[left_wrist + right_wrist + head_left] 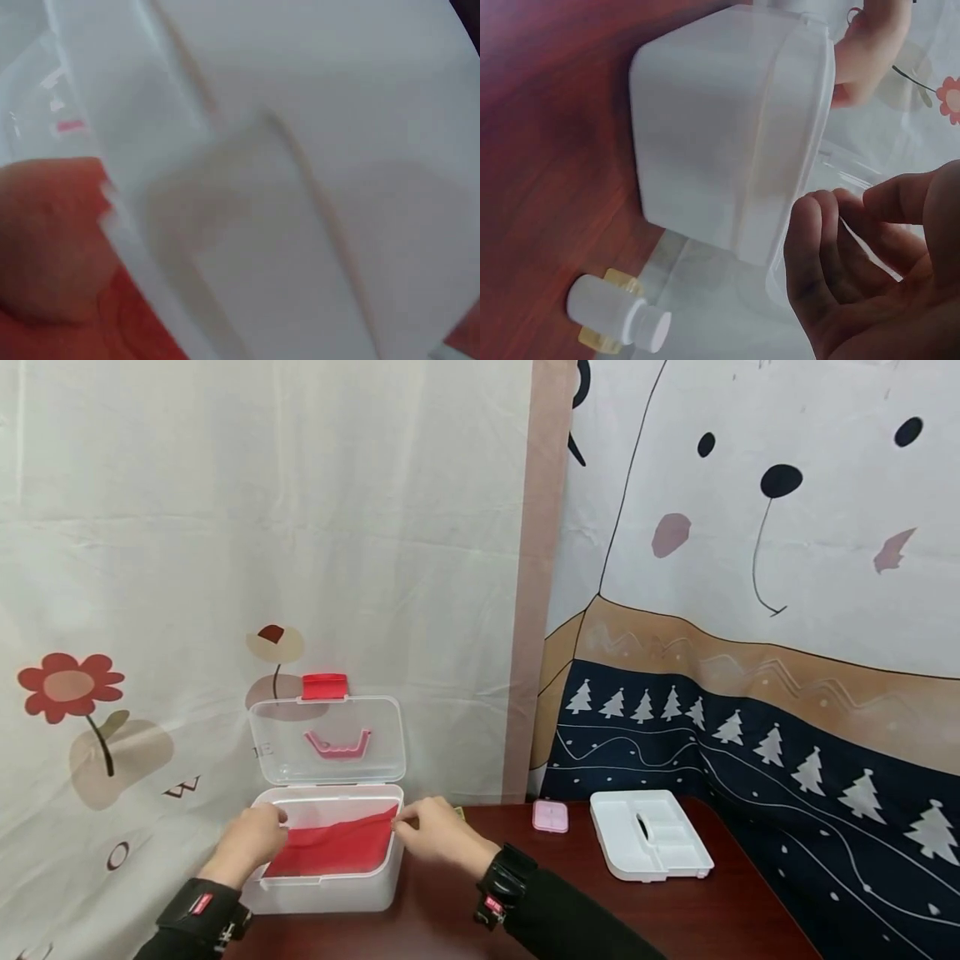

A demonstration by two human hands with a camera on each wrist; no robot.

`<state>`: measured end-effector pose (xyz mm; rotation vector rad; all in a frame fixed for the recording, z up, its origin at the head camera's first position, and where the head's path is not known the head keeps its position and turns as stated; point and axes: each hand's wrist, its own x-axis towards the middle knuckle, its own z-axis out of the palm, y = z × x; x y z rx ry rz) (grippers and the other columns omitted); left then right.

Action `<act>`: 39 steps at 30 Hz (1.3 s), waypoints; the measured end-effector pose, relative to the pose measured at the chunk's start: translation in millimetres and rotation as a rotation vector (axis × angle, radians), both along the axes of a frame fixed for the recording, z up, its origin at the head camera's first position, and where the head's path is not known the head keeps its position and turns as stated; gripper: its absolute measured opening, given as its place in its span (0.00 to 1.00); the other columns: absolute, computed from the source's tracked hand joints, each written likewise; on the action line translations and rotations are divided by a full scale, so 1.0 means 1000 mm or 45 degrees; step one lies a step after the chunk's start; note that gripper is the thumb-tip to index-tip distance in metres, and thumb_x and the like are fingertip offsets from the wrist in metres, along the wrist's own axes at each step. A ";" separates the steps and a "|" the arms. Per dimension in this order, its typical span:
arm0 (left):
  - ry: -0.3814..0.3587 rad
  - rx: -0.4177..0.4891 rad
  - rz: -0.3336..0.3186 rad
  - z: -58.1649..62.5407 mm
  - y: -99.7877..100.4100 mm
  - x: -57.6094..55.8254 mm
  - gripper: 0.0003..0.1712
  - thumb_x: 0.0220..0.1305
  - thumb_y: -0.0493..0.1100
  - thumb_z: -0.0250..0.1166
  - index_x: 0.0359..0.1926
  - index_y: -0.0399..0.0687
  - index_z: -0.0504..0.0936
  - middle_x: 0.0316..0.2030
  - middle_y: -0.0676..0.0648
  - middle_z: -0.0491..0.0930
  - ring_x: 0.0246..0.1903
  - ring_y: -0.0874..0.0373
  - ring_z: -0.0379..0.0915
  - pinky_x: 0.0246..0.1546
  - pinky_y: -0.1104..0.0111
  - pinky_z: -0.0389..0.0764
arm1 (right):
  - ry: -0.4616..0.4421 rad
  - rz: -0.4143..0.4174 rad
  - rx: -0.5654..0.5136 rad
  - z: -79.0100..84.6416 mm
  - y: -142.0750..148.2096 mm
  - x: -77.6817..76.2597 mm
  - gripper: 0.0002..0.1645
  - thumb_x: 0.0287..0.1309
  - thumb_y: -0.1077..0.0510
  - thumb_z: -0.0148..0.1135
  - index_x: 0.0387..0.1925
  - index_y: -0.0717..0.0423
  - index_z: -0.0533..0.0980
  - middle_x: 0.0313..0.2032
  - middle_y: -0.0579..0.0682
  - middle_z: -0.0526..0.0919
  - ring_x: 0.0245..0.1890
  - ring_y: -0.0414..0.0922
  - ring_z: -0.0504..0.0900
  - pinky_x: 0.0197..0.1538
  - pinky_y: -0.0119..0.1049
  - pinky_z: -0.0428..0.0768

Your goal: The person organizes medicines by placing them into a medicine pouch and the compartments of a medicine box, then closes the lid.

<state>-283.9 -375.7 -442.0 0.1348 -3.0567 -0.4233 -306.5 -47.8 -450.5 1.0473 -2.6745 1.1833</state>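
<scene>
A frosted plastic storage box (pixel 322 897) stands on the table with its clear lid (pixel 330 768) tipped up behind it. Inside lies a red cloth (pixel 330 850), its upper edge sloping up toward the right. My left hand (pixel 251 842) is at the left rim, fingers curled at the cloth's left edge. At the right rim, my right hand (pixel 442 833) brings thumb and fingertips together by the cloth's raised corner. The right wrist view has those fingers (pixel 806 232) close over the rim; the box wall hides the cloth there.
A white compartment tray (pixel 611 847) and a small pink case (pixel 551 816) lie on the table to the right. Behind the box's right side is a white bottle (pixel 604 309) beside a yellow item (pixel 624 281). Printed curtains (pixel 450 610) hang along the back.
</scene>
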 end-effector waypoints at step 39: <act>0.212 0.445 -0.726 -0.050 0.278 0.047 0.08 0.75 0.48 0.71 0.42 0.54 0.95 0.34 0.60 0.92 0.32 0.72 0.80 0.36 0.68 0.82 | -0.359 -0.256 -0.038 -0.031 0.212 0.042 0.11 0.77 0.50 0.66 0.42 0.49 0.89 0.29 0.48 0.90 0.18 0.39 0.81 0.25 0.35 0.80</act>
